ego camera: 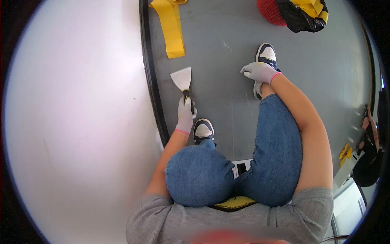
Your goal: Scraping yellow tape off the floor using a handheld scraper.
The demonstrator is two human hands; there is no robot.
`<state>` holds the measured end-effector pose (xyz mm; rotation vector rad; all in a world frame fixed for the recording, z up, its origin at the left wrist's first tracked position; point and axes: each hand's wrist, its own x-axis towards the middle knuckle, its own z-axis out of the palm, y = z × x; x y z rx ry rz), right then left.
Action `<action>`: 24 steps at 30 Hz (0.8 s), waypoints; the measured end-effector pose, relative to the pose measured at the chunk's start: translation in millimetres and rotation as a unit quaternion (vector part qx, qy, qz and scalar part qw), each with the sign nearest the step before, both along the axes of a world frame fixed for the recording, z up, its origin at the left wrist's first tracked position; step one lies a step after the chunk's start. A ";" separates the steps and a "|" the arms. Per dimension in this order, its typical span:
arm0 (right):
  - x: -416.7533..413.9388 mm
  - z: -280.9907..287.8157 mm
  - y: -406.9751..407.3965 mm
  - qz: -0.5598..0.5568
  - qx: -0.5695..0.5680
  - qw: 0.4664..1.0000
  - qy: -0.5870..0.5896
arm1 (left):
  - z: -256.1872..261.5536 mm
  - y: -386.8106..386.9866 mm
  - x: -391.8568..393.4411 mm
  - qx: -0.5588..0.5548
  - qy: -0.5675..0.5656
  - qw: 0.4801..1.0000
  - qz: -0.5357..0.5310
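Observation:
My left hand (185, 114), in a pale glove with a pink cuff, grips the dark handle of a scraper (182, 78). The scraper's wide metal blade points away from me, just above or on the grey floor (219, 100). Beyond the blade lies a long strip of yellow tape (173, 38), folded over at its far end. My right hand (259, 72), gloved the same way, holds nothing. It hangs loosely over my right shoe (267, 52), fingers slightly bent and the thumb a little apart.
A black baseboard (152, 76) runs along the white wall (82, 100) at left. A red mesh bin (271, 12) lined with a black plastic bag (294, 19) holds yellow scraps. Another person (370, 152) is at the right edge, near a yellow scrap (345, 155).

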<state>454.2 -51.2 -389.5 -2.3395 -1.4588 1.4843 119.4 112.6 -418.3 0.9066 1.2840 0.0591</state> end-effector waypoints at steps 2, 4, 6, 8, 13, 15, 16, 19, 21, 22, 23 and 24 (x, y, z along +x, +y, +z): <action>-0.2 -1.5 0.3 0.012 0.005 1.000 0.008 | 2.4 21.3 33.6 0.001 -0.003 1.000 -0.011; 0.0 -2.5 -0.1 0.020 0.005 1.000 0.002 | 9.5 42.4 62.9 -0.014 -0.018 0.999 -0.036; 0.0 -2.8 -0.3 0.008 0.002 1.000 -0.011 | 20.0 51.3 75.3 -0.062 -0.010 0.998 0.000; 0.2 -2.3 -0.8 0.011 0.009 1.000 0.006 | 30.0 52.1 76.9 -0.110 -0.080 0.990 0.041; 2.0 -4.3 -1.7 0.003 0.035 0.999 0.016 | 39.0 -1.3 46.7 -0.092 -0.072 0.993 -0.018; 2.2 -6.1 -2.6 -0.004 0.027 1.000 0.000 | 35.0 -14.4 38.2 -0.128 -0.023 0.992 0.003; 2.2 -7.3 -2.9 -0.001 0.026 1.000 0.013 | 31.8 -11.7 37.1 -0.113 -0.016 0.993 0.013; 2.1 -9.4 -2.4 0.017 0.038 0.999 0.017 | 21.9 16.6 46.9 -0.036 -0.021 0.999 -0.006; 2.3 -9.0 -1.6 0.005 0.016 1.000 -0.009 | 18.6 49.4 61.4 -0.055 -0.057 0.997 0.007; 2.5 -8.6 -1.0 0.007 0.025 1.000 0.005 | 19.7 57.5 64.3 -0.054 -0.037 0.998 0.012; 2.9 -7.7 -0.3 0.007 0.023 1.000 0.011 | 21.2 65.5 67.2 -0.060 -0.042 0.997 -0.007; 2.6 -7.0 0.2 0.001 0.017 1.000 0.004 | 24.3 71.1 66.8 -0.075 -0.074 0.994 -0.038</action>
